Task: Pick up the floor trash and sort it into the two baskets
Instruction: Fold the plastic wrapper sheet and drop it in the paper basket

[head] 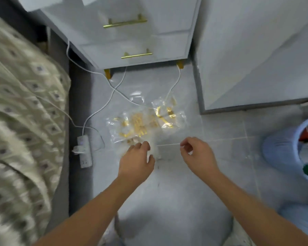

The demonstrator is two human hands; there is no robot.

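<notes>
A clear plastic wrapper with gold print [144,121] lies crumpled on the grey tiled floor in front of a white nightstand. My left hand [137,157] reaches over its near edge with fingers curled down; whether it grips the plastic I cannot tell. My right hand [196,153] hovers just right of the wrapper, fingers loosely curled, holding nothing. A light blue basket [281,148] stands at the right edge with red, white and green trash inside. The second basket is out of view.
A white nightstand with gold handles [132,32] stands ahead on gold legs. White cables [114,89] run across the floor to a power strip [84,151] beside the bed. A patterned blanket [21,112] covers the left. A white door panel [256,59] stands to the right.
</notes>
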